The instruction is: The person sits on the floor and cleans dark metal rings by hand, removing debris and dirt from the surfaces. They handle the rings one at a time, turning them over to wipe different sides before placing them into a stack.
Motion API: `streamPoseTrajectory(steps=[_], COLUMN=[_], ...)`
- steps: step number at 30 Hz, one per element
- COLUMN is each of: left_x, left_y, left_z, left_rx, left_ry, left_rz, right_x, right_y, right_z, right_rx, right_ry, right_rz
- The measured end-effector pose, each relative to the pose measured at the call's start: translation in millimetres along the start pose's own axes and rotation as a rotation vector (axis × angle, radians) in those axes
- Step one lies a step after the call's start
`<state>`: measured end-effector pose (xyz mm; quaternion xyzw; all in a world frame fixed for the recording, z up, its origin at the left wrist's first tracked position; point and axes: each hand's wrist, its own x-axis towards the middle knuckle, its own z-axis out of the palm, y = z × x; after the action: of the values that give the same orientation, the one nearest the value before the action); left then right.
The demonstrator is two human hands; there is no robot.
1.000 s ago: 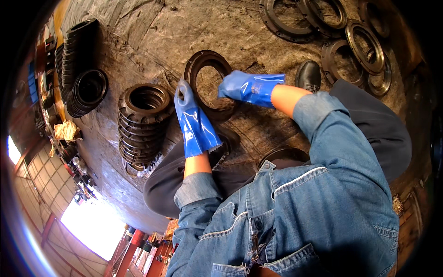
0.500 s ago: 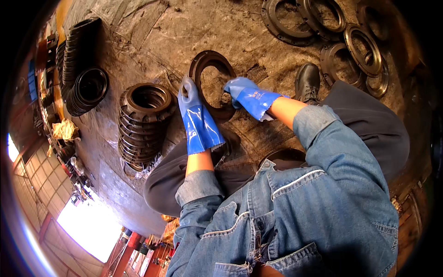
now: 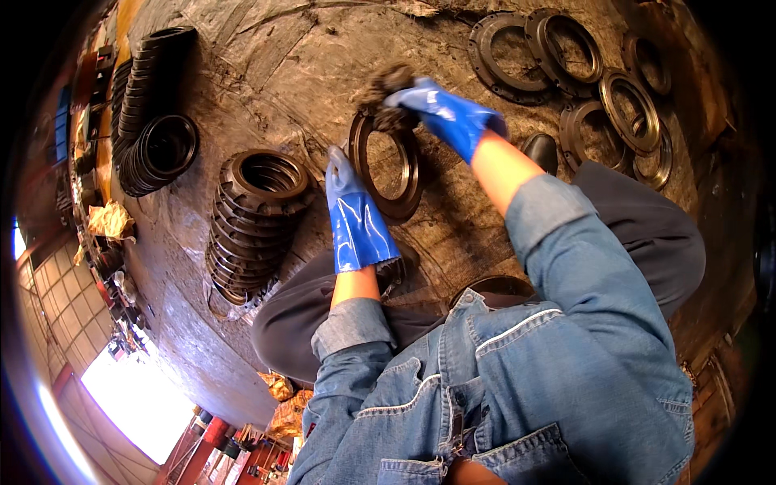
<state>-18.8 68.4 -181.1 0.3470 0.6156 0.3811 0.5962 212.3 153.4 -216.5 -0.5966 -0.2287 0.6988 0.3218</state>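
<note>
A dark metal ring (image 3: 412,179) with a shiny inner edge stands somewhat tilted on the ground in front of me. My left hand (image 3: 347,194), in a blue rubber glove, closes on its left rim, thumb and fingers pressed together; the far side of this grip is hidden. At the ring's far edge, my right hand (image 3: 430,103), also gloved in blue, clutches a dirty, dark wad of rag (image 3: 391,87). The wad overlaps the top of the ring, and its fingers are slightly blurred.
Left of my hands, a leaning stack of dark rings (image 3: 250,226) stands close by. Farther left lie more stacked black rings (image 3: 153,121). Several loose rings (image 3: 517,56) lie at the far right. My shoe (image 3: 540,151) and folded legs flank the work area.
My right hand has moved from the ring's right side up to its far edge, bringing the rag into view. The ring has shifted slightly right and tilts differently; my left hand stays beside it.
</note>
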Motion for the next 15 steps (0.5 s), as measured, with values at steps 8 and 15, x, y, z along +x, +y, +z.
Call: streamPoseTrajectory(steps=[8, 15], left_x=[26.6, -14.0], left_y=[-66.3, -22.6], left_z=[-49.6, -17.2], left_rx=[-0.484, -0.487], left_ry=[0.102, 0.045], left_rz=[-0.006, -0.354], right_x=[-56.4, -87.5], right_y=[30.7, 157.7], right_z=[87.8, 50.3], right_rx=[-0.323, -0.377], right_ry=[-0.237, -0.417], right_rz=[-0.405, -0.790])
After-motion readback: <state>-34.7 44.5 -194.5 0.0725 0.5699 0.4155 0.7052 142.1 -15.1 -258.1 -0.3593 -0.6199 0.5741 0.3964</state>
